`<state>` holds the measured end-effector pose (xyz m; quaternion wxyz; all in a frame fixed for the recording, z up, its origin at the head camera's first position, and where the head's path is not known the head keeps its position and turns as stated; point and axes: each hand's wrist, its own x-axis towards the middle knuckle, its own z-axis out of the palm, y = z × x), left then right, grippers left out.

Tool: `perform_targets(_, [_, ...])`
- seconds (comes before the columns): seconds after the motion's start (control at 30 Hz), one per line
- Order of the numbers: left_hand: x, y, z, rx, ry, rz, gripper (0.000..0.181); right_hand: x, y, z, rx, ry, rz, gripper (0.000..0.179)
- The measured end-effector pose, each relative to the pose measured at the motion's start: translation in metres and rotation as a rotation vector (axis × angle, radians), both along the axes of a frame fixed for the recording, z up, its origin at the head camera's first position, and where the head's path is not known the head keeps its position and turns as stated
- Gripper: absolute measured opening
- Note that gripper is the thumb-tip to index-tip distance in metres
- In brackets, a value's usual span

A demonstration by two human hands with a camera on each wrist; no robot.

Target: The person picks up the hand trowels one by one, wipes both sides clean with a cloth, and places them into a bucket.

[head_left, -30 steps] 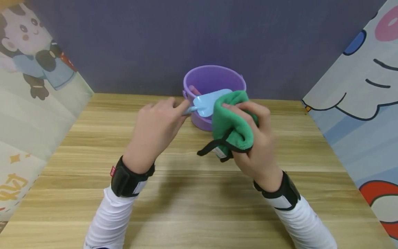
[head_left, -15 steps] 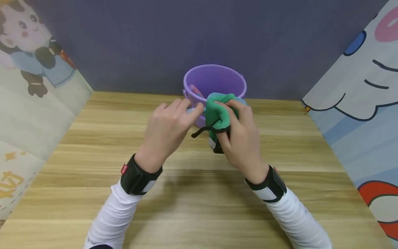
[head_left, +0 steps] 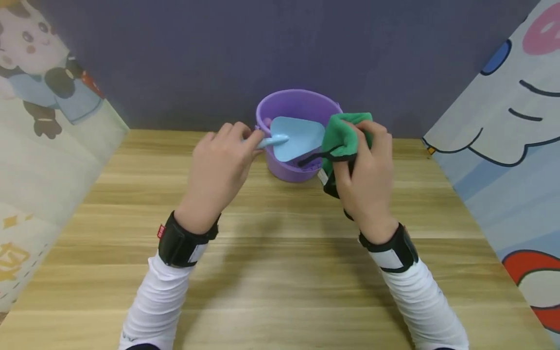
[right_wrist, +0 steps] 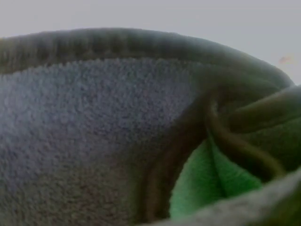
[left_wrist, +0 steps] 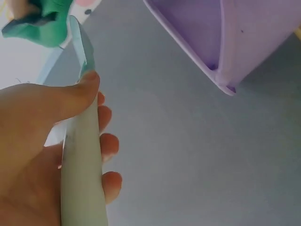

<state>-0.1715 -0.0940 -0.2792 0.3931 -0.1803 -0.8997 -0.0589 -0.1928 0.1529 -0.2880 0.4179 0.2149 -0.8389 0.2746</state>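
In the head view my left hand (head_left: pixel 220 165) holds a light blue toy shovel (head_left: pixel 302 138) by its handle, the blade over the mouth of a purple bucket (head_left: pixel 286 172). Thumb and fingers wrap the shovel's handle (left_wrist: pixel 84 169) in the left wrist view, where the blade appears nearly edge-on. My right hand (head_left: pixel 369 175) grips a bunched green cloth (head_left: pixel 343 133) with black edging, just right of the blade; whether they touch cannot be told. Grey and green folds of the cloth (right_wrist: pixel 94 108) fill most of the right wrist view and hide the fingers.
Inside the bucket a pinkish thing (head_left: pixel 267 121) shows partly behind the blade. The bucket stands at the back of the wood-grain table (head_left: pixel 280 282), near a dark upright panel (head_left: pixel 210 58). Cartoon-printed panels flank the table left (head_left: pixel 48 160) and right (head_left: pixel 490 146).
Half a second ago the cloth covered most of the shovel's blade; now it has moved right and the blade shows. My left hand shifted right, then back left, still gripping the handle.
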Motion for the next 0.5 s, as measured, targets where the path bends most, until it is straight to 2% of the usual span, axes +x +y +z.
perform_targets(0.1, [-0.012, -0.005, 0.003, 0.041, -0.002, 0.018, 0.022, 0.001, 0.003, 0.004, -0.03, -0.003, -0.016, 0.041])
perform_targets(0.17, [-0.024, -0.005, 0.007, 0.044, -0.012, 0.029, 0.024, 0.002, 0.004, 0.005, -0.037, -0.007, -0.02, 0.041])
perform_targets(0.23, [-0.041, -0.001, 0.011, 0.017, -0.056, 0.038, 0.03, 0.004, 0.004, 0.006, -0.037, -0.011, -0.021, 0.041])
perform_targets(0.33, [-0.07, 0.01, 0.018, -0.049, -0.172, 0.035, 0.033, 0.006, 0.004, 0.006, -0.031, -0.019, -0.027, 0.041])
perform_targets(0.5, [-0.115, 0.031, 0.02, -0.126, -0.446, 0.0, 0.018, 0.007, 0.005, 0.008, -0.026, -0.031, -0.038, 0.04])
